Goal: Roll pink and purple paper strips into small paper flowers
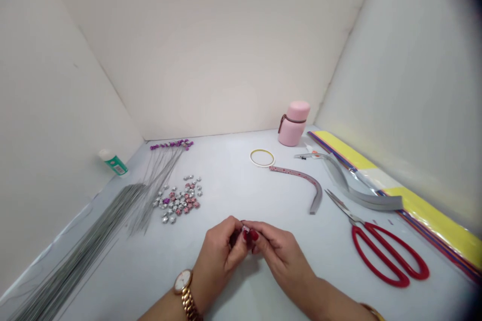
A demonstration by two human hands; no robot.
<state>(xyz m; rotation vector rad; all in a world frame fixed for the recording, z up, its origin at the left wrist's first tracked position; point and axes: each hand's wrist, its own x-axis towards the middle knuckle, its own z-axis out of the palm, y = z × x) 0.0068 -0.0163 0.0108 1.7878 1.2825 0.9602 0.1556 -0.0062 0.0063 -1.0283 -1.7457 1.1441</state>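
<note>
My left hand (225,245) and my right hand (276,246) meet at the front middle of the table, fingertips pinched together. Between the thumbs sits a small pinkish paper star (246,229), mostly covered by the fingers. To the left lies a loose pile of small silver and pink paper stars (183,200), with a purple one among them. Beyond my right hand lies a curved bundle of pink-speckled and grey paper strips (307,179). Red-handled scissors (371,235) rest on the right, blades pointing away from me.
Thin grey wires (86,246) run along the left side. Behind them lie wires tipped with purple stars (173,145). A glue stick (115,162) stands near the left wall. A tape roll (262,157), pink flask (293,124), grey strips (361,198) and coloured sheets (433,220) lie farther right.
</note>
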